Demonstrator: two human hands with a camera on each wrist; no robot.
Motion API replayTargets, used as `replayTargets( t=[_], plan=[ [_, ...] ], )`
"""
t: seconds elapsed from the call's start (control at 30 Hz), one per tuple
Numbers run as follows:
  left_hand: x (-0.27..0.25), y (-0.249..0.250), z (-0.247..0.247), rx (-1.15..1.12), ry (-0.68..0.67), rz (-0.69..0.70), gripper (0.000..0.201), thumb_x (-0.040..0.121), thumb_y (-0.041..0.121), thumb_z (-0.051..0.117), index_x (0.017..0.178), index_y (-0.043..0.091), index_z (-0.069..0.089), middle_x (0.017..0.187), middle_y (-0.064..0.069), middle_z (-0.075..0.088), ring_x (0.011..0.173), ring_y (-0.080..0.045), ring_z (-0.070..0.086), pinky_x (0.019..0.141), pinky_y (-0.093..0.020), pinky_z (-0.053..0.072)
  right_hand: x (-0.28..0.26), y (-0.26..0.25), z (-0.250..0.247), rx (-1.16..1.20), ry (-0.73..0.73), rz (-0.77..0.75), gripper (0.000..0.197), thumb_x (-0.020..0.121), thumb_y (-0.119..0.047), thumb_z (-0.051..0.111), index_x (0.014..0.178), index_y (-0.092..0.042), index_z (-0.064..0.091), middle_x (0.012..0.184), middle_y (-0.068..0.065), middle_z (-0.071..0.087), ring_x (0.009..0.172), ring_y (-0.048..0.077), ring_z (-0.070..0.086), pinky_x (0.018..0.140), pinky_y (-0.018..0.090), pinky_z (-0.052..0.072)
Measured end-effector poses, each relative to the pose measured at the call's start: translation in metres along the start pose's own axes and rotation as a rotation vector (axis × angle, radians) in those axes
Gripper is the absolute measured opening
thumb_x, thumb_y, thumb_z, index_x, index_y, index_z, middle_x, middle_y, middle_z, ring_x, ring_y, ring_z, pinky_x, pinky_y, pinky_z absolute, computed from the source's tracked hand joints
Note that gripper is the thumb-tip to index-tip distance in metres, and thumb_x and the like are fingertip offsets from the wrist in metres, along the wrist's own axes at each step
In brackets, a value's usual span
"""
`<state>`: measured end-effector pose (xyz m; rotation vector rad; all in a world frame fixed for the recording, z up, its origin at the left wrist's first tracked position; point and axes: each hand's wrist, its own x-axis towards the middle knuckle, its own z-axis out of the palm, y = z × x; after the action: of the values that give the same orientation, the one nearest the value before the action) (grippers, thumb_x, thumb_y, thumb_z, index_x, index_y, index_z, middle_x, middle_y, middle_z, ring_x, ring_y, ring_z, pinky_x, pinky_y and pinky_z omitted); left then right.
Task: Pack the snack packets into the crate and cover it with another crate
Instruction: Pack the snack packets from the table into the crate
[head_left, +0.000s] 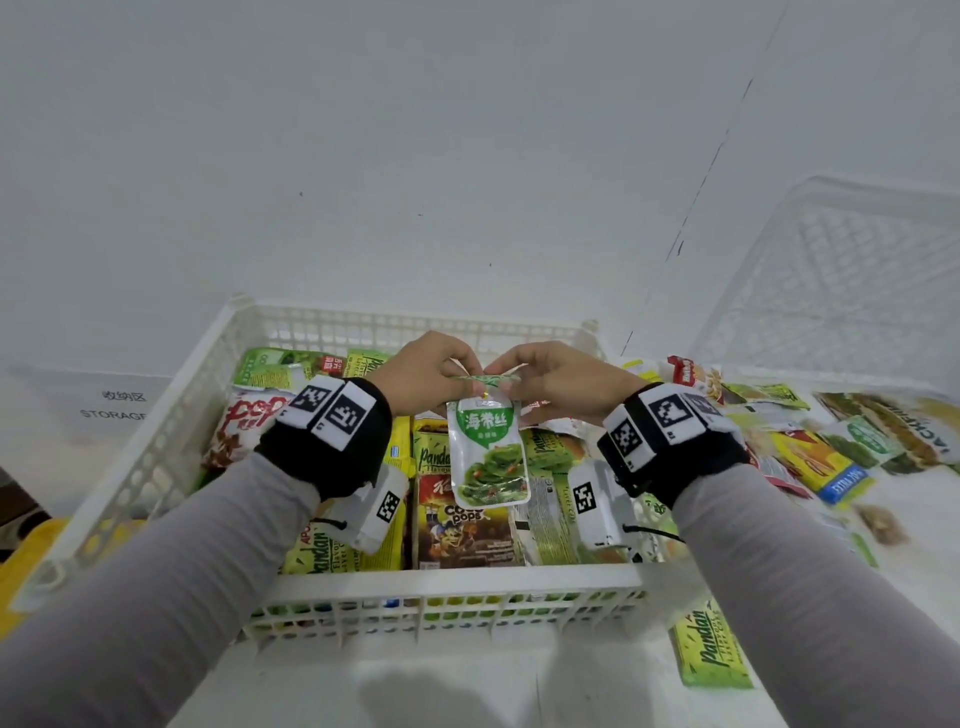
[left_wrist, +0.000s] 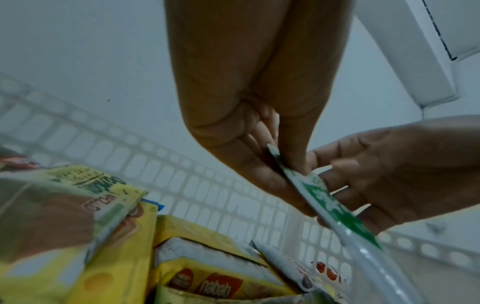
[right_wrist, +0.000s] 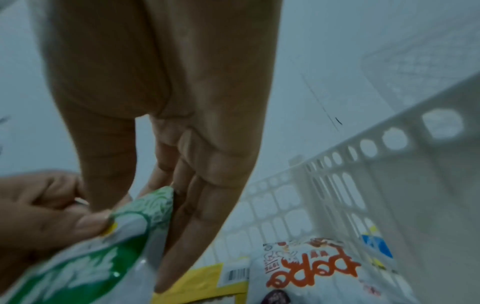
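A Pandan packet (head_left: 709, 649) lies on the desk (head_left: 467, 691) at five o'clock of the white crate (head_left: 447, 584). Inside the crate lie Pandan, Coco Pops (head_left: 462, 525) and Popo (head_left: 249, 421) packets. Above them the left hand (head_left: 434, 371) and right hand (head_left: 558, 382) pinch the top edge of a green 海带丝 pouch (head_left: 488, 452), which hangs upright. At two o'clock stands a second crate (head_left: 841, 270).

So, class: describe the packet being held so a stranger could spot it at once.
Find the white crate full of snacks. Above its middle, the left hand and right hand pinch the top of one hanging packet. Only it is white and green with Chinese lettering, off the pile.
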<state>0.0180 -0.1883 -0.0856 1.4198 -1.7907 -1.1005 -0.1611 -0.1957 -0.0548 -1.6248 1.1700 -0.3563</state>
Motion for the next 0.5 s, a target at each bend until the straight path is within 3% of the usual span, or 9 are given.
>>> replayTargets(
  t=[0.07, 0.13, 0.2, 0.27, 0.33, 0.4, 0.5],
  plan=[
    [0.0, 0.0, 0.001, -0.047, 0.001, -0.009, 0.007, 0.085, 0.01, 0.067, 0.083, 0.01, 0.06, 0.077, -0.012, 0.069, 0.072, -0.024, 0.067, 0.069, -0.035, 0.057, 0.003, 0.002, 0.002, -0.089, -0.01, 0.024, 0.02, 0.091, 0.005, 0.053, 0.107, -0.006, 0.053, 0.095, 0.019, 0.059, 0.082, 0.027, 0.059, 0.078, 0.034, 0.053],
    [-0.001, 0.003, -0.003, -0.035, -0.058, -0.012, 0.006, 0.087, 0.01, 0.064, 0.084, 0.011, 0.06, 0.075, -0.008, 0.069, 0.068, -0.017, 0.066, 0.064, -0.027, 0.057, 0.006, 0.003, 0.004, -0.142, -0.014, 0.057, 0.02, 0.09, 0.009, 0.05, 0.104, -0.005, 0.052, 0.092, 0.019, 0.06, 0.078, 0.027, 0.061, 0.075, 0.035, 0.054],
    [-0.004, 0.003, -0.016, 0.066, -0.165, -0.034, 0.004, 0.088, 0.012, 0.063, 0.091, 0.013, 0.06, 0.082, -0.006, 0.069, 0.072, -0.015, 0.066, 0.069, -0.026, 0.057, 0.009, 0.006, 0.003, -0.192, -0.006, 0.103, 0.018, 0.091, 0.008, 0.05, 0.101, -0.007, 0.053, 0.083, 0.015, 0.061, 0.074, 0.026, 0.061, 0.075, 0.037, 0.055],
    [-0.009, -0.003, -0.038, 0.263, -0.23, -0.105, 0.015, 0.085, 0.016, 0.067, 0.098, 0.014, 0.06, 0.093, -0.007, 0.068, 0.084, -0.022, 0.067, 0.081, -0.034, 0.055, 0.011, 0.009, 0.0, -0.212, 0.014, 0.145, 0.018, 0.091, 0.007, 0.05, 0.095, -0.01, 0.054, 0.077, 0.013, 0.058, 0.076, 0.029, 0.059, 0.082, 0.044, 0.054],
    [-0.016, -0.015, -0.063, 0.41, -0.205, -0.238, 0.026, 0.077, 0.018, 0.074, 0.099, 0.017, 0.06, 0.093, -0.004, 0.065, 0.085, -0.023, 0.065, 0.082, -0.037, 0.052, 0.012, 0.012, -0.007, -0.252, 0.031, 0.197, 0.023, 0.09, 0.008, 0.05, 0.087, -0.014, 0.056, 0.084, 0.017, 0.061, 0.082, 0.032, 0.061, 0.085, 0.048, 0.053],
    [-0.023, -0.028, -0.081, 0.547, -0.137, -0.366, 0.037, 0.069, 0.018, 0.081, 0.099, 0.018, 0.059, 0.09, 0.001, 0.058, 0.078, -0.016, 0.056, 0.074, -0.029, 0.045, 0.012, 0.015, -0.013, -0.377, 0.028, 0.295, 0.026, 0.088, 0.009, 0.05, 0.085, -0.015, 0.059, 0.088, 0.017, 0.065, 0.086, 0.034, 0.065, 0.087, 0.05, 0.053],
    [-0.026, -0.041, -0.091, 0.643, -0.093, -0.436, 0.051, 0.065, 0.023, 0.084, 0.106, 0.018, 0.055, 0.101, 0.003, 0.052, 0.094, -0.019, 0.053, 0.084, -0.03, 0.043, 0.012, 0.021, -0.014, -0.638, 0.047, 0.405, 0.014, 0.083, -0.004, 0.063, 0.092, -0.014, 0.067, 0.087, 0.008, 0.07, 0.088, 0.027, 0.069, 0.082, 0.041, 0.057]
  ],
)
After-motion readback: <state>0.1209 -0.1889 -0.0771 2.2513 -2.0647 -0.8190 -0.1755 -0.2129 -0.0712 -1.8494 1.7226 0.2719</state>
